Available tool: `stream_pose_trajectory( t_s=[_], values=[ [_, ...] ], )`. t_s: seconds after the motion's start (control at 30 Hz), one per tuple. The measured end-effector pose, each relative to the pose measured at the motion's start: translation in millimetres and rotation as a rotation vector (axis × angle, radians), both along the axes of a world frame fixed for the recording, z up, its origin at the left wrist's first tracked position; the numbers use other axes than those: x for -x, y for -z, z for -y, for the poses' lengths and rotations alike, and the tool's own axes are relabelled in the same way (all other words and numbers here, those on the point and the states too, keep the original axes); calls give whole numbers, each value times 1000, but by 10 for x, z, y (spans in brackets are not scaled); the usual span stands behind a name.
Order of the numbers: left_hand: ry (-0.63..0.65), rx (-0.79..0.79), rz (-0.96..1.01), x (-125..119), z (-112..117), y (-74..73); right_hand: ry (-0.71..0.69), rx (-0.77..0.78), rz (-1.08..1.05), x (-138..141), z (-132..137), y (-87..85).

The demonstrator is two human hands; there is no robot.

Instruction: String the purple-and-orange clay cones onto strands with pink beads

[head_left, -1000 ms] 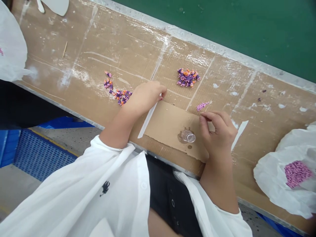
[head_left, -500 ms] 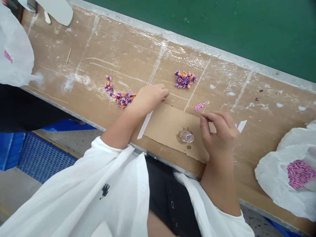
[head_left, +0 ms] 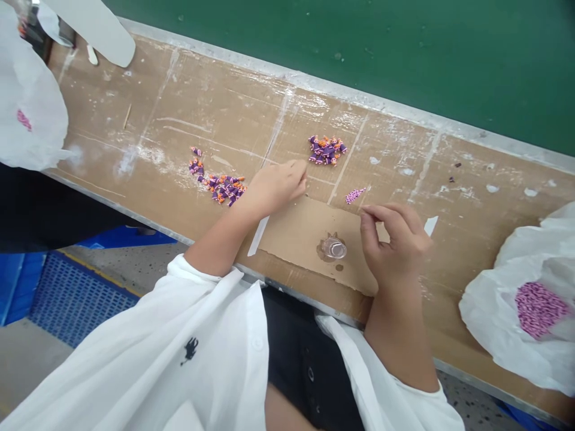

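Note:
My left hand [head_left: 277,187] is closed above the far left edge of a piece of cardboard [head_left: 299,230]; its fingertips are pressed together and hide whatever may be in them. To its left lies a loose pile of small purple and orange figures [head_left: 227,189]. Beyond it, to the right, sits a second cluster of such figures [head_left: 327,149]. Thumb and forefinger of my right hand [head_left: 395,242] pinch together near a little heap of pink bits [head_left: 354,196]; anything between them is too small to make out. A small clear cup [head_left: 334,246] stands on the cardboard, in a wet patch.
White sheets bearing pink bits lie at the right [head_left: 487,317] and far left [head_left: 38,78]. A thin stick [head_left: 127,116] and a white board [head_left: 101,27] are toward the back left. Dark crumbs [head_left: 452,179] dot the right side. Another person's dark clothing [head_left: 58,209] shows at left.
My left hand has turned, its fingers now more bunched, and sits slightly farther right over the table. The right hand keeps its pinch. The whole view has shifted a little.

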State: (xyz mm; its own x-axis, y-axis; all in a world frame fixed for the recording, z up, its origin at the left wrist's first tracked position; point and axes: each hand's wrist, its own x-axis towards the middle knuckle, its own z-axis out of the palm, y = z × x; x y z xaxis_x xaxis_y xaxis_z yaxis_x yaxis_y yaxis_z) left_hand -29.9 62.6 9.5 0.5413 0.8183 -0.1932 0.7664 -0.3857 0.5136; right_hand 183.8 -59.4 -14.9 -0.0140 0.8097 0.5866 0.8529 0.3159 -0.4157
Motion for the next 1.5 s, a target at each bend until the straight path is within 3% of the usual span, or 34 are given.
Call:
stream_pose_trajectory(
  t_s=[0.07,0.17,0.27,0.4,0.6,0.73,0.87,1.2,1.5],
  values=[
    [-41,229,435,-32,80,-51,0,-37,-7,43,33,-74],
    [-96,785,920,-147,289,-138,9,-106,-50,163,114,-214],
    [-132,1199,1059,-264,500,-202,40,-184,-104,313,185,-316],
    [-145,1398,1086,-331,637,-238,39,-194,-149,442,217,-342],
    [-123,1418,1066,-289,603,-233,6,-193,-185,379,210,-331],
    [-142,1330,1018,-254,564,-232,-76,-77,-394,329,206,-329],
    [-173,1295,1019,-245,581,-247,-62,-29,-535,341,209,-284],
    [-178,1133,1014,-209,604,-282,-39,-215,-191,321,213,-258],
    [-128,1091,1077,-209,622,-285,-5,-113,-359,366,272,-267]
  ],
)
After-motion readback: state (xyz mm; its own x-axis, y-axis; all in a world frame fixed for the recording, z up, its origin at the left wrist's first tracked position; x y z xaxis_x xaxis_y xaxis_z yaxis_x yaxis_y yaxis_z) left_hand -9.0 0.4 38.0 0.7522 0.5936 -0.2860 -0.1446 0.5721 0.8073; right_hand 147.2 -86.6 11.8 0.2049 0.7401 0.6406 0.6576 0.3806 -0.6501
